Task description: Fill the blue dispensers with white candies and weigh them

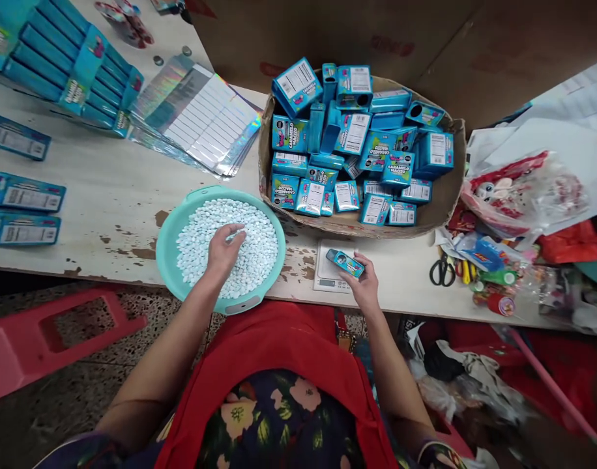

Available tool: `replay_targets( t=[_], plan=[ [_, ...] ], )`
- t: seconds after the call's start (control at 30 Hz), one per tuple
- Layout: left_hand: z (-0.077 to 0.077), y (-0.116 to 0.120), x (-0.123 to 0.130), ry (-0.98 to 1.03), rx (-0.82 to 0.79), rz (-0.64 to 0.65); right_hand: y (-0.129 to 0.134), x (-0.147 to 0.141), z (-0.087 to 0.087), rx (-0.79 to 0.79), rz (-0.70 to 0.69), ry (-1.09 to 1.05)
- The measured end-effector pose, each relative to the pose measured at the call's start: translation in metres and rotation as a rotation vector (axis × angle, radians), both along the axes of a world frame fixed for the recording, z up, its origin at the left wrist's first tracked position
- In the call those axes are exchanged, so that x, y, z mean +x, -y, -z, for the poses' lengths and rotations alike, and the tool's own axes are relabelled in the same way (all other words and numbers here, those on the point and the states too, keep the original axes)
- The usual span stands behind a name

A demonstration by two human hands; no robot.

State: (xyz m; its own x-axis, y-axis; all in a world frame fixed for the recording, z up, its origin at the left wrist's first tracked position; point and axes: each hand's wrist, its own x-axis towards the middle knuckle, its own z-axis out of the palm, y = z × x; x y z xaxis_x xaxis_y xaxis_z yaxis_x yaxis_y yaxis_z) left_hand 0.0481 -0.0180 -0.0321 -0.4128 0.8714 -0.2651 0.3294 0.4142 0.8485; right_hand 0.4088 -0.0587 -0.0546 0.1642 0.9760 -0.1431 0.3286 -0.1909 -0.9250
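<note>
My left hand (224, 253) is over a turquoise basin (164, 260) full of small white candies (201, 221). Its fingers curl toward the thumb, tips close together at the candies; whatever is between them is too small to make out. In my right hand (365, 281) is a small blue candy box (346, 262), gripped at its right end and tilted, its greyish far end pointing up and left. The box is above a white kitchen scale (322, 277) with a small display at its front edge.
Behind the scale stands a cut-down cardboard carton (377, 229) heaped with similar blue boxes. Printed sheets (205, 117) and rows of blue packs (49, 58) lie left. Scissors (442, 270) and wrapped sweets (494, 280) lie right. A pink stool (15, 352) stands below.
</note>
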Motion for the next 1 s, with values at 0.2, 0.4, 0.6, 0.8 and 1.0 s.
replay_targets(
  t=[0.2,0.4,0.6,0.8,1.0],
  plan=[
    [-0.001,-0.006,0.004,-0.003,0.011,-0.031,-0.024,0.026,-0.061,0.257,0.119,0.291],
    [-0.005,-0.010,0.013,-0.040,0.028,-0.050,-0.180,0.059,-0.078,0.027,-0.141,0.776],
    [-0.011,-0.008,0.023,-0.092,0.063,-0.012,-0.242,0.045,-0.035,-0.171,-0.199,0.854],
    [-0.017,-0.003,0.034,-0.223,0.151,0.111,-0.219,0.031,-0.027,-0.108,-0.278,0.899],
    [-0.024,-0.006,0.062,-0.306,0.233,0.319,-0.227,0.037,-0.025,-0.029,-0.252,0.892]
  ],
)
